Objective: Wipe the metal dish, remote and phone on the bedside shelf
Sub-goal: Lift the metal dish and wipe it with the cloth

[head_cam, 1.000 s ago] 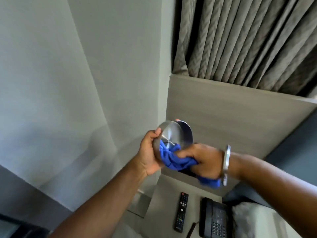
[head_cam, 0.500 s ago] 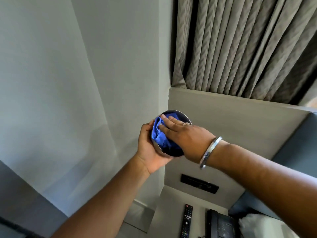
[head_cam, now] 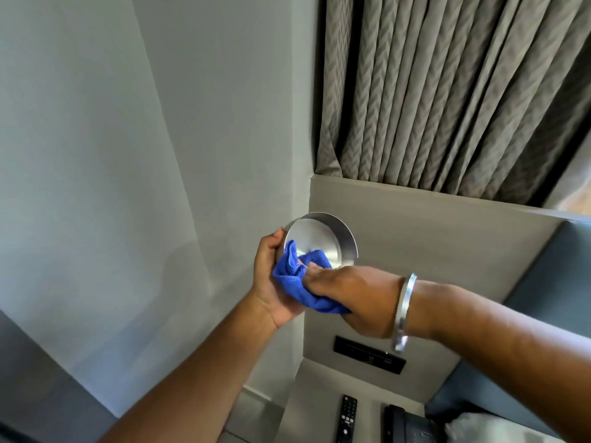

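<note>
My left hand [head_cam: 271, 279] grips the round metal dish [head_cam: 319, 239] by its left rim and holds it tilted in the air, its shiny inside facing me. A blue cloth [head_cam: 299, 279] is bunched in my right hand [head_cam: 355, 295] and pressed against the dish's lower inside. Far below, on the bedside shelf [head_cam: 307, 407], a black remote [head_cam: 346, 418] lies flat. To the right of the remote stands a black phone [head_cam: 404, 425], cut off by the frame's bottom edge.
A grey wall fills the left. A beige headboard panel [head_cam: 431, 238] with a black switch strip [head_cam: 369, 354] rises behind the shelf, under grey curtains [head_cam: 447, 91]. A white pillow [head_cam: 486, 430] and blue upholstery sit at the lower right.
My right hand with the cloth has slid from covering the dish's inside down to its lower edge, baring the shiny bottom. The dish stays in my left hand.
</note>
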